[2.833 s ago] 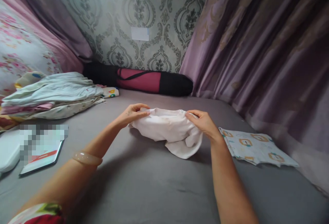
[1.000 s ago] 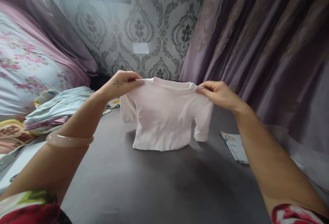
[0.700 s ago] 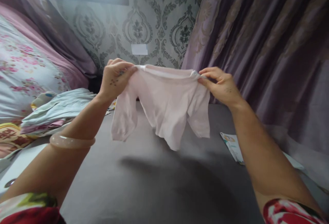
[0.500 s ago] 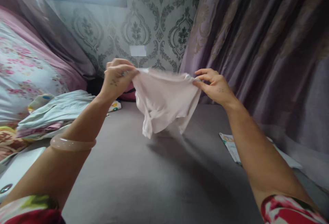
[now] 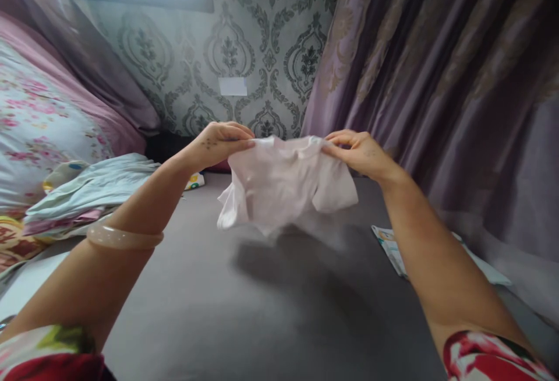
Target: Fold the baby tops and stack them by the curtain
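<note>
A small pale pink garment (image 5: 279, 186), light and thin, hangs in the air above the grey bed sheet (image 5: 196, 288). Whether it is a top or pants I cannot tell. My left hand (image 5: 222, 142) pinches its upper edge on the left between thumb and fingers. At the other end of that edge, my right hand (image 5: 358, 151) pinches the cloth the same way. The fabric sags and creases between them, its lower parts blurred and flaring to both sides. Its shadow falls on the sheet below.
Left of my arm lies a pile of folded clothes (image 5: 96, 186), beside a floral pillow (image 5: 39, 113). Near my right forearm are folded white cloths (image 5: 388, 247). A purple curtain (image 5: 414, 78) hangs at the right, and a patterned wall (image 5: 271, 49) stands behind.
My hands have come closer together, the left moving right and slightly down. The garment's upper edge has slackened, and its lower part has swung and spread out sideways.
</note>
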Tool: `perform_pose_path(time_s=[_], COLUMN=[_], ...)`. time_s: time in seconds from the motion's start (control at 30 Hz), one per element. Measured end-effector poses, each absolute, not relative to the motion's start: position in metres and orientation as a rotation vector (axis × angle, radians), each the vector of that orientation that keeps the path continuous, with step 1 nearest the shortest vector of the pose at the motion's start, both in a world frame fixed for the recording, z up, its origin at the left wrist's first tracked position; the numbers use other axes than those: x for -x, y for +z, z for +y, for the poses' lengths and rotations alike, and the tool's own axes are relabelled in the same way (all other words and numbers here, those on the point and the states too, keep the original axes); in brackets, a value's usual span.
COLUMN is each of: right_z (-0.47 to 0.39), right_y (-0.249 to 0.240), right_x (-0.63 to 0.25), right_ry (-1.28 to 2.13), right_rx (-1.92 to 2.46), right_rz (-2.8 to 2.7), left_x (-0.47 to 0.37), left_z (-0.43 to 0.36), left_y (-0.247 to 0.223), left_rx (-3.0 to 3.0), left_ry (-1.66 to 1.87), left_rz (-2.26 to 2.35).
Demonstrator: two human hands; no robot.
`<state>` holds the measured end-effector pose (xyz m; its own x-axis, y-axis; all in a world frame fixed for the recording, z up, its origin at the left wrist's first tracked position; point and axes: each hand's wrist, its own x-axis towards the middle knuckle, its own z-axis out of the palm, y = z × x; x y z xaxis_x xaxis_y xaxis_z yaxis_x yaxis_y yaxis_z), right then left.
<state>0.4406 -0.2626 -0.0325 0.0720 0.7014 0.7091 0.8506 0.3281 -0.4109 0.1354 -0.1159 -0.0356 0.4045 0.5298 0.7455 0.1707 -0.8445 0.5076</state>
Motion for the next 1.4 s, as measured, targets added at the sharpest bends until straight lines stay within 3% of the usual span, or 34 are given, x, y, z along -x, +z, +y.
perform_pose_path(time_s=[0.17,0.3,0.43,0.57,0.73,0.87,1.07,1.4], right_z=[-0.27,-0.278,-0.288,-0.301,-0.296,-0.293,-0.29,-0.259], right_y=[-0.03,-0.028,-0.025,-0.019,-0.02,-0.025,-0.029,-0.053], right_x=[-0.434,-0.428,-0.427,-0.424,-0.425,-0.432,-0.429,-0.436], right_ry=[-0.161,0.204,0.121,0.464,0.368,0.644,0.534,0.379], right_rx=[1.45,1.457,1.484,1.378,1.469,1.384,1.472,1.396], right_rz=[-1.641,-1.797,-1.674,-1.894,-1.745,-1.831,-1.688,-1.405], left_x=[-0.135,-0.135,-0.129,-0.129,-0.133,-0.126,-0.129,-0.144], left_z=[-0.121,-0.126,-0.128,-0.126,-0.124,-0.126,-0.119,-0.112], left_y=[-0.034,-0.036,-0.038,-0.039,-0.043,-0.043,-0.045,-0.064], left_rx=[-2.097,-1.905,-1.878,-1.852,-1.966,-1.784,-2.035,-1.723], left_ry=[1.334,1.183,1.005,1.042,0.927,0.996,0.943,1.013], left_rz=[0.627,0.474,0.401,0.418,0.572,0.338,0.574,0.706])
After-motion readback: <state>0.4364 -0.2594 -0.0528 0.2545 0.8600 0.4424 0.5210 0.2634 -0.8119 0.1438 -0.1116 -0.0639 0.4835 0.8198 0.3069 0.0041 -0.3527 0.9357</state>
